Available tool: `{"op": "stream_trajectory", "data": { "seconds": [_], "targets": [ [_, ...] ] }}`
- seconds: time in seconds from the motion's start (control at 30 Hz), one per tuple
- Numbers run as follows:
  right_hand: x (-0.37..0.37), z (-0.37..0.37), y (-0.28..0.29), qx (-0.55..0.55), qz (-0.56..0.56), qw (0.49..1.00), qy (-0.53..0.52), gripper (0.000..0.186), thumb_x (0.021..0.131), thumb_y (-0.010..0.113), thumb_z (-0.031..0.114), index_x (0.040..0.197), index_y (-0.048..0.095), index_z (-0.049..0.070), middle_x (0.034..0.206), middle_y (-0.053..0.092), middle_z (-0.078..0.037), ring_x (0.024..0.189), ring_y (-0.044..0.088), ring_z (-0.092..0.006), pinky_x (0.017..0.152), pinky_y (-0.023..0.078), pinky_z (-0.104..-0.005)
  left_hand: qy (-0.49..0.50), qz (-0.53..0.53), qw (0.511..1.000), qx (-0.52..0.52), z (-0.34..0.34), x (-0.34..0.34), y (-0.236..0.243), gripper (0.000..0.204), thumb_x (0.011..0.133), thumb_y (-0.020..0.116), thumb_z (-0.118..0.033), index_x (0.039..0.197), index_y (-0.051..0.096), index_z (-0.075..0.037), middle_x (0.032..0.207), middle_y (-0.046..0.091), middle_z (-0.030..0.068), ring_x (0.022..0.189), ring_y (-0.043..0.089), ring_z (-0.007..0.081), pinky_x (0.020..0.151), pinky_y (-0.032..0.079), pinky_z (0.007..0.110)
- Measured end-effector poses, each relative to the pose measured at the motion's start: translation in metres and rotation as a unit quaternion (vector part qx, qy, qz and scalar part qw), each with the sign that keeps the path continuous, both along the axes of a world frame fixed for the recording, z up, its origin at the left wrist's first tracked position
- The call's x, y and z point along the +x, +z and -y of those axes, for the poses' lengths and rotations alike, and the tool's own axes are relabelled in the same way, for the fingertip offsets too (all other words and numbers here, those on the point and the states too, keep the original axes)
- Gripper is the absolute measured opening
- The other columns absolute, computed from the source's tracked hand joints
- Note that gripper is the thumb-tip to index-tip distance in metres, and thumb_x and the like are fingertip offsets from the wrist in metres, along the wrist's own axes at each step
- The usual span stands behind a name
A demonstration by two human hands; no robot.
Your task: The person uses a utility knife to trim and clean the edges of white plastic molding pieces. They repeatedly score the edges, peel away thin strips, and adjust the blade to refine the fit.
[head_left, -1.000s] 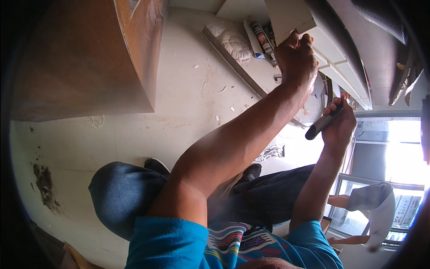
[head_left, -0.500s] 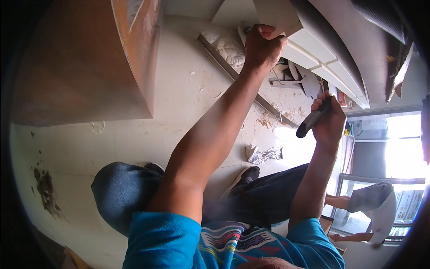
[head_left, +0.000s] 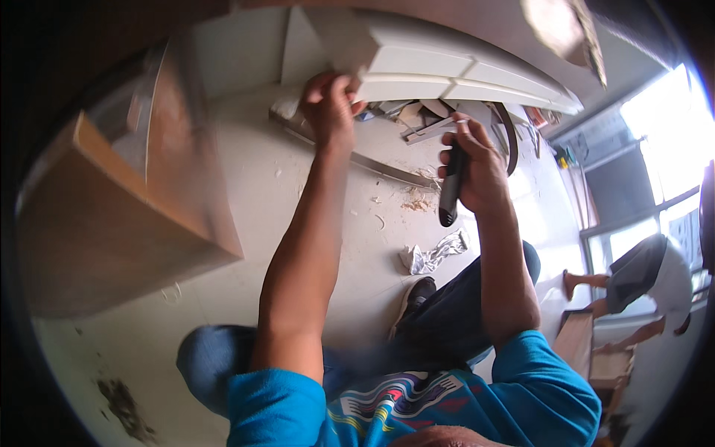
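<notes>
My left hand [head_left: 329, 112] is reached far forward, its fingers curled together at the near corner of a white panelled cabinet [head_left: 413, 61]. Whatever lies between those fingers is hidden and blurred. On the right, my right hand [head_left: 482, 170] is wrapped round a tool with a black and grey handle [head_left: 451, 182]. The handle's rounded end points down toward me, and its working end cannot be made out. This hand is held in front of the cabinet, above the floor.
Brown wooden furniture [head_left: 134, 223] stands at left. A long strip [head_left: 387, 170], shavings [head_left: 418, 203] and a crumpled cloth [head_left: 436, 252] lie on the floor. Offcuts [head_left: 432, 119] are heaped by the cabinet. Another person [head_left: 648, 279] bends beside a wooden box [head_left: 573, 343] near the windows.
The view has swung, so the cabinet and both hands appear further left. My right hand still grips the tool, now held more upright. My left hand remains at the cabinet's corner.
</notes>
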State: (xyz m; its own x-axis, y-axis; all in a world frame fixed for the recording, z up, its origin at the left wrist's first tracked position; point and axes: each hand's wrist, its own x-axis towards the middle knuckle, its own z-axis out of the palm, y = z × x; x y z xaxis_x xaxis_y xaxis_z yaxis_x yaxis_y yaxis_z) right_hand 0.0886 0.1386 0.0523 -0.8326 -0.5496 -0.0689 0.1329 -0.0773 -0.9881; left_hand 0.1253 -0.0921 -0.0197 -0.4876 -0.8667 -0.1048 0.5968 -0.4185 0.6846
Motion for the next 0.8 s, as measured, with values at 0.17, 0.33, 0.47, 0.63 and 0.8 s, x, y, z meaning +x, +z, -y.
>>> {"op": "stream_trajectory", "data": {
  "seconds": [0.17,0.33,0.47,0.63,0.8],
  "targets": [
    [0.005,0.007,0.003,0.002,-0.019,1.000,0.020,0.039,0.109,0.066,0.026,0.142,0.057,0.007,0.110,0.074,-0.012,0.074,0.066,-0.0145,0.061,0.059,-0.0313,0.189,-0.008,0.957,-0.221,-0.025,-0.002,-0.020,0.024,0.104,0.068,-0.025,0.111,0.070,-0.002,0.093,0.061,0.0019,0.077,0.057,0.0091,0.061,0.051,0.027],
    [0.005,0.002,0.013,0.206,-0.162,0.963,0.063,0.031,0.106,0.069,0.029,0.111,0.068,-0.002,0.092,0.075,-0.010,0.075,0.070,-0.0126,0.064,0.061,-0.0300,-0.024,0.009,0.947,-0.321,-0.095,0.002,0.001,0.033,0.111,0.060,-0.031,0.108,0.071,0.001,0.096,0.068,0.0034,0.079,0.060,0.0080,0.065,0.050,0.025],
    [0.006,-0.013,0.021,0.220,-0.184,0.954,0.081,0.027,0.103,0.070,0.023,0.106,0.070,-0.004,0.090,0.075,-0.010,0.077,0.071,-0.0129,0.066,0.061,-0.0294,-0.224,0.013,0.946,-0.234,-0.120,0.001,0.006,0.035,0.110,0.064,-0.031,0.104,0.076,0.001,0.097,0.075,0.0061,0.080,0.067,0.0109,0.070,0.054,0.027],
    [-0.005,-0.034,0.019,0.277,-0.226,0.928,0.107,0.028,0.102,0.071,0.025,0.110,0.071,-0.002,0.091,0.076,-0.010,0.079,0.072,-0.0172,0.074,0.060,-0.0346,-0.292,0.002,0.945,-0.145,-0.121,-0.016,-0.001,0.028,0.105,0.073,-0.026,0.103,0.077,0.001,0.087,0.074,0.0054,0.078,0.066,0.0116,0.072,0.053,0.028],
    [-0.018,-0.053,0.012,0.402,-0.254,0.874,0.095,0.030,0.101,0.072,0.027,0.112,0.065,0.000,0.089,0.074,-0.015,0.081,0.073,-0.0278,0.077,0.056,-0.0425,-0.245,0.057,0.948,-0.195,-0.134,-0.034,0.009,0.029,0.102,0.078,-0.032,0.100,0.079,-0.003,0.087,0.073,-0.0002,0.078,0.059,0.0065,0.072,0.045,0.025]
  ]
}}
